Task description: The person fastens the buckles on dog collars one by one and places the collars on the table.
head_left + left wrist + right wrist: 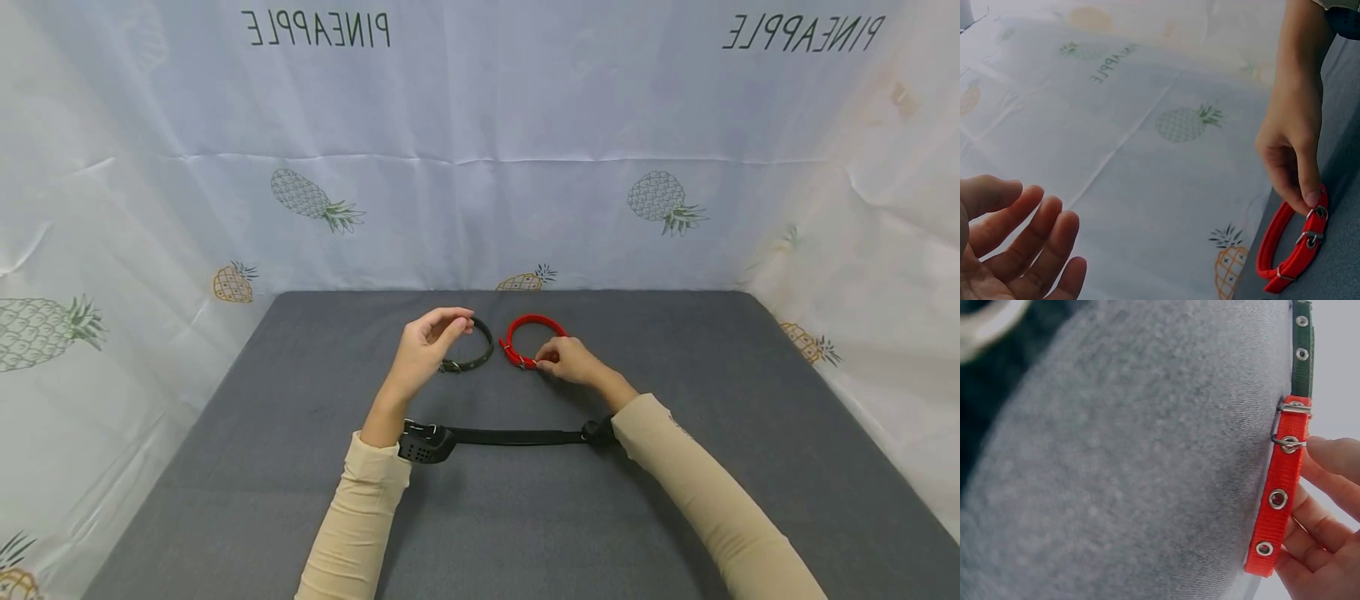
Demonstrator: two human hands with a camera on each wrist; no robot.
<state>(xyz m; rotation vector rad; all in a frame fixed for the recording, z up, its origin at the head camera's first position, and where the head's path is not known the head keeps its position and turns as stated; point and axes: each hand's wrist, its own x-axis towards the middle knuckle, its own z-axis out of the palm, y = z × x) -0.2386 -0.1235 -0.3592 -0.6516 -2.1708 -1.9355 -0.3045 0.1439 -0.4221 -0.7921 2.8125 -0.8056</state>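
Observation:
A red collar [534, 318], buckled into a loop with metal eyelets, stands on its edge on the grey table. My right hand [573, 360] pinches its near right side between thumb and fingers, close to the metal ring. The right wrist view shows the thumb on the outer face of the red band [1277, 500]. Left of it lies a dark green collar [471, 365], also looped and buckled. My left hand [431, 346] hovers by that loop, hiding its left part. Relaxed, slightly bent fingers [1054, 244] show in the left wrist view, holding nothing.
A black strap [517, 437] runs across the table between my wrists, with a perforated black piece [426, 447] beside the left one. My forearms partly cover its ends. A white pineapple-print cloth [480, 225] hangs behind and along both sides of the grey table [517, 525].

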